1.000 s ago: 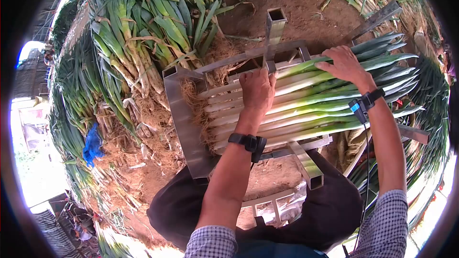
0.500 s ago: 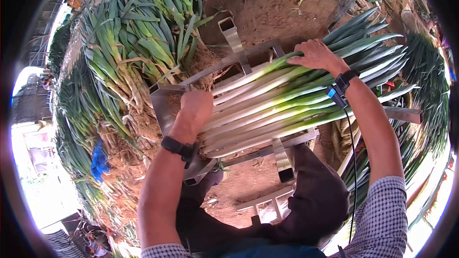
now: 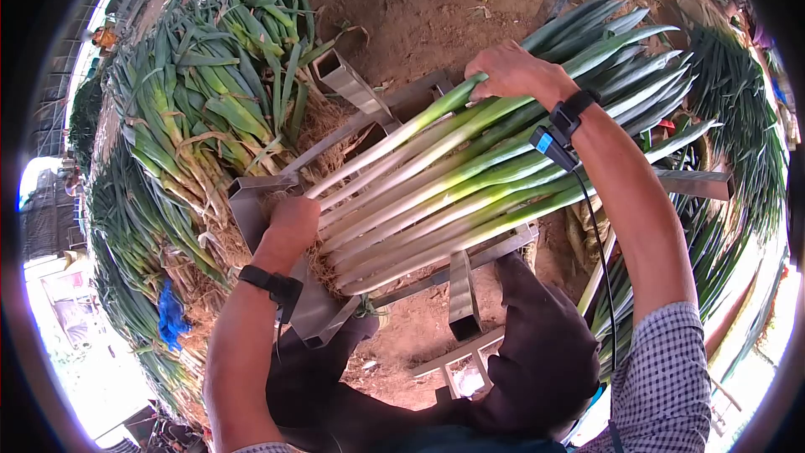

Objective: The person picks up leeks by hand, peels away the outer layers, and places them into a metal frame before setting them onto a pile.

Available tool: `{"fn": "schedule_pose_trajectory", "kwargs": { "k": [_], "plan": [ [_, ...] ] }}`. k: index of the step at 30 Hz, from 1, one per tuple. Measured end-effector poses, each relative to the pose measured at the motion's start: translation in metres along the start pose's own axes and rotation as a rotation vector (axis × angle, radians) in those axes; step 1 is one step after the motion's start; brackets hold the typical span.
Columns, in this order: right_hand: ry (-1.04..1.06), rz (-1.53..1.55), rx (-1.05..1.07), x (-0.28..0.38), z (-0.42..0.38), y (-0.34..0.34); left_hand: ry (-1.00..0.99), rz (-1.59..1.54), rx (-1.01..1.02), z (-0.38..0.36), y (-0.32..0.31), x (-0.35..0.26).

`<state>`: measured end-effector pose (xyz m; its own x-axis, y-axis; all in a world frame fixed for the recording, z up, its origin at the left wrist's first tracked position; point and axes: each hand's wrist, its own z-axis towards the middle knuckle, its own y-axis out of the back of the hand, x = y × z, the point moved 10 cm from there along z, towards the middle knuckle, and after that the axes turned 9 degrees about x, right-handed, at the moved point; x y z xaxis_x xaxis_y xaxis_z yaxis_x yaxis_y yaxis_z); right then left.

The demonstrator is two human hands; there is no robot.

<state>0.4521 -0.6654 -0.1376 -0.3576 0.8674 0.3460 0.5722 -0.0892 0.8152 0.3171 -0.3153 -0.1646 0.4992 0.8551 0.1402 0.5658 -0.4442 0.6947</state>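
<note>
A row of long green onions [image 3: 419, 201] lies side by side across a metal frame [image 3: 243, 210], white root ends to the left and green leaves to the upper right. My right hand [image 3: 513, 75] is closed round the green part of the onion at the row's far edge. That onion sits slightly apart from the others. At the root ends, my left hand [image 3: 293, 222] is curled against the white end of the same onion; its fingertips are hidden behind the hand. Roots show just below it.
A large heap of untrimmed green onions [image 3: 201, 92] lies at the left, with a blue scrap [image 3: 172, 316] beside it. More onions [image 3: 729, 134] are piled at the right. Square metal bars [image 3: 464, 294] stick out from the frame. A black cable [image 3: 602, 260] hangs from my right wrist.
The view has shifted, so the frame and row appear further left and lower. My right hand has raised the far-edge onion a little from its neighbours. Both hands stay at the row.
</note>
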Motion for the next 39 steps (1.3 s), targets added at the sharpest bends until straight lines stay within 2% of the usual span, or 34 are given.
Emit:
{"fn": "schedule_pose_trajectory", "kwargs": {
  "k": [2, 5, 8, 11, 13, 15, 17, 18, 21, 22, 26, 29, 30, 33, 36, 39],
  "plan": [
    [0.009, -0.052, -0.044, 0.001, -0.001, 0.002, 0.037, 0.029, 0.002, 0.000, -0.001, 0.005],
    [0.091, -0.112, -0.248, -0.007, -0.008, -0.015, 0.216, 0.005, 0.127, 0.003, 0.005, 0.011],
    [0.066, -0.052, -0.135, -0.009, -0.010, -0.020, 0.252, -0.048, 0.073, -0.005, 0.042, 0.003],
    [0.028, -0.058, -0.093, -0.010, -0.006, -0.023, 0.083, -0.093, -0.252, -0.005, 0.094, -0.049],
    [0.019, -0.097, -0.103, -0.003, -0.013, -0.023, -0.053, -0.280, -0.279, 0.024, 0.104, -0.096],
    [0.040, -0.113, -0.170, 0.000, -0.024, -0.025, -0.241, -0.264, -0.547, 0.031, 0.134, -0.156],
    [0.102, -0.105, -0.297, 0.002, -0.032, -0.026, -0.208, -0.450, -0.663, 0.046, 0.156, -0.171],
    [0.088, -0.069, -0.268, 0.005, -0.035, -0.024, -0.193, -0.541, -0.714, 0.052, 0.161, -0.171],
    [0.093, -0.095, -0.300, 0.003, -0.036, -0.024, -0.249, -0.464, -0.877, 0.061, 0.165, -0.183],
    [0.115, -0.075, -0.343, 0.004, -0.037, -0.022, -0.249, -0.485, -0.868, 0.067, 0.161, -0.180],
    [0.257, -0.141, -0.810, 0.029, -0.085, 0.017, -0.176, -0.622, -0.776, 0.093, 0.143, -0.166],
    [0.256, -0.099, -0.530, 0.033, -0.089, -0.009, -0.161, -0.664, -0.622, 0.104, 0.145, -0.161],
    [0.188, -0.162, -0.374, 0.036, -0.082, -0.024, -0.155, -0.668, -0.590, 0.110, 0.143, -0.159],
    [0.206, -0.063, -0.402, 0.029, -0.087, -0.025, -0.177, -0.678, -0.576, 0.114, 0.142, -0.157],
    [0.188, -0.066, -0.317, 0.030, -0.089, -0.038, -0.182, -0.707, -0.471, 0.118, 0.138, -0.155],
    [0.179, -0.066, -0.331, 0.032, -0.098, -0.042, -0.235, -0.631, -0.565, 0.107, 0.143, -0.159]
  ]
}}
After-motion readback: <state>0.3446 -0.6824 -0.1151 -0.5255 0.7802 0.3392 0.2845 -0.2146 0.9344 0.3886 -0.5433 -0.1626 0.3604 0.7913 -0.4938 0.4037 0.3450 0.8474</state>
